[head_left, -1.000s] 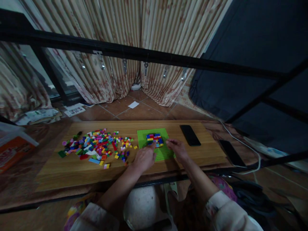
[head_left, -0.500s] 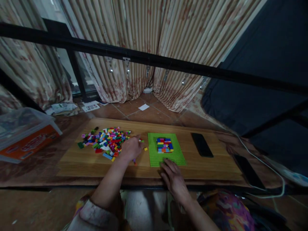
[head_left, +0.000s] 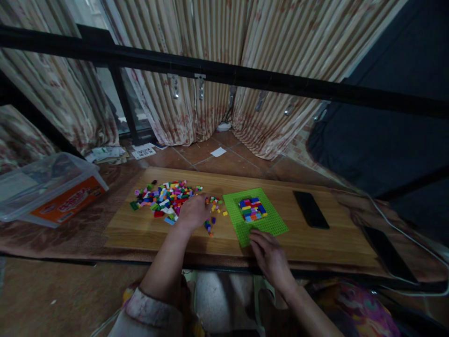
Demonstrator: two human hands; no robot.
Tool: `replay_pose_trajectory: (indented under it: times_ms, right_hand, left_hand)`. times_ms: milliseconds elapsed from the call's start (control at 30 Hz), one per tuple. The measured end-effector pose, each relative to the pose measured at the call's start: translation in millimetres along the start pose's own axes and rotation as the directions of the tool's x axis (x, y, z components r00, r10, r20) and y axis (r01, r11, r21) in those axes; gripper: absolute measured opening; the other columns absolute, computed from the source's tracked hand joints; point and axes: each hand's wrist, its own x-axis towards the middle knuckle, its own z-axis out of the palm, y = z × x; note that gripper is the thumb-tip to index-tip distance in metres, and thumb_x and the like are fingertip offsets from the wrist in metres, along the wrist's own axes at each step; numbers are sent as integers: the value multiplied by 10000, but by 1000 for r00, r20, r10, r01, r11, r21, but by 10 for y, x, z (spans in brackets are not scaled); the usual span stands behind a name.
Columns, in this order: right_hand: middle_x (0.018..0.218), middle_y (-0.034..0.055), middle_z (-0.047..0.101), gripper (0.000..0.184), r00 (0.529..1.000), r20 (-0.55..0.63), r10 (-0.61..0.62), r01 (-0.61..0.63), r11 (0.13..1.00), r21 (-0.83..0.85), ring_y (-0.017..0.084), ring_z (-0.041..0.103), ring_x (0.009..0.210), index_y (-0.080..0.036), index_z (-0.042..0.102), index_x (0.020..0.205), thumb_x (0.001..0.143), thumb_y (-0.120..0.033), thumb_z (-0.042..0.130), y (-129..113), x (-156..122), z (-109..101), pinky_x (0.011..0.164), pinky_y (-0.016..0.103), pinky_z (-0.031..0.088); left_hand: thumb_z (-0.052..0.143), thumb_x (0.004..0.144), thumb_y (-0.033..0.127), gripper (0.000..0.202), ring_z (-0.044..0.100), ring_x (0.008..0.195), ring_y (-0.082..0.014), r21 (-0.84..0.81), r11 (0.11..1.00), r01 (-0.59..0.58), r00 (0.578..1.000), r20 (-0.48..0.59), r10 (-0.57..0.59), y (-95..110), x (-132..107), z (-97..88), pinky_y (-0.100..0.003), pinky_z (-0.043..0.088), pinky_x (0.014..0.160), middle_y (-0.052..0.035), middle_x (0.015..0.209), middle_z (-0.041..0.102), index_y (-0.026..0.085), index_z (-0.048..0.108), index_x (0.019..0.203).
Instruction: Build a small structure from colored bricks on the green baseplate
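Note:
My left hand (head_left: 192,210) reaches over the right side of a heap of small toy building bricks (head_left: 168,199). Its fingers are bent downward and drawn together, and their tips, with whatever they pinch, are hidden. Several loose bricks (head_left: 215,206) lie just right of that hand. At the near edge of a green studded baseplate (head_left: 273,222), my right hand (head_left: 270,255) holds the rim with its fingers close together. A small multicoloured block of joined bricks (head_left: 252,209) sits on the baseplate, which lies turned at an angle on the wooden board.
The wooden board (head_left: 136,234) carries a black phone (head_left: 310,209) right of the baseplate. Another dark phone-like slab (head_left: 387,255) lies farther right beside a white cable (head_left: 407,220). A clear plastic tub (head_left: 59,182) with an orange label stands at left. A black rail (head_left: 224,70) crosses before curtains.
The baseplate has turned counter-clockwise, with my right hand at its near edge. More loose bricks show to the right of my left hand. The whole view has shifted slightly.

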Motion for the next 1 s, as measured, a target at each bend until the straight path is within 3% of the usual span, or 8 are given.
replay_pose_trajectory:
  times_ms: [167,367,567,667,733,833,933,1000]
  right_hand:
    - [1050,66,661,289,1000,8,-1,1,1000,22,213,596,996,-232,642,1066,883,-160,431,-332,514,289,895,371,478]
    - [991,104,629,274,996,81,25,-15,993,-120,239,565,962,-186,654,1027,839,-109,471,-358,936,568,874,362,464]
    - [908,86,622,240,995,91,33,-23,995,-100,216,571,911,-189,648,895,870,-101,426,-424,865,588,827,325,464]
    - [906,71,631,227,999,20,45,-46,999,22,204,592,882,-203,631,943,897,-157,413,-442,717,464,800,321,475]
    - [920,69,648,224,992,-54,115,-107,985,139,204,611,875,-207,628,972,907,-204,414,-397,608,355,794,333,487]
    - [917,68,672,223,928,-138,347,-267,876,402,193,646,759,-199,627,993,891,-318,468,-220,473,190,706,340,531]
    - [787,49,676,280,781,-137,610,-360,618,698,179,648,628,-180,634,914,804,-433,583,32,400,33,587,322,556]
    - [715,34,667,306,715,-112,690,-332,477,814,183,655,632,-177,642,830,722,-462,668,185,383,-69,586,315,567]
  left_hand:
    - [428,874,289,351,651,963,-207,-24,999,44,998,-39,-45,-96,20,-115,-275,476,816,-105,987,709,171,600,1156]
    - [436,878,304,355,654,949,-212,-33,999,42,999,-34,-43,-102,16,-126,-280,479,804,-111,1002,706,169,592,1166]
    - [427,885,279,274,663,917,-206,4,999,-33,999,9,33,27,17,-79,-275,485,767,-90,951,712,190,621,1056]
    - [438,888,284,289,661,939,-208,1,997,-75,997,14,75,161,-7,-16,-279,485,780,-85,971,712,196,605,1106]
    - [446,889,291,331,654,967,-213,-1,993,-118,993,17,118,264,-39,54,-288,484,801,-87,1001,708,202,571,1183]
    - [460,889,286,374,639,1014,-224,2,981,-196,980,29,196,410,-98,167,-310,472,855,-105,1077,686,192,535,1244]
    - [478,882,270,392,621,1053,-228,-16,968,-249,966,67,250,517,-140,240,-323,455,900,-116,1163,649,183,520,1262]
    - [479,882,272,401,613,1064,-226,-28,966,-255,962,89,257,562,-145,263,-321,453,911,-112,1193,631,191,513,1273]
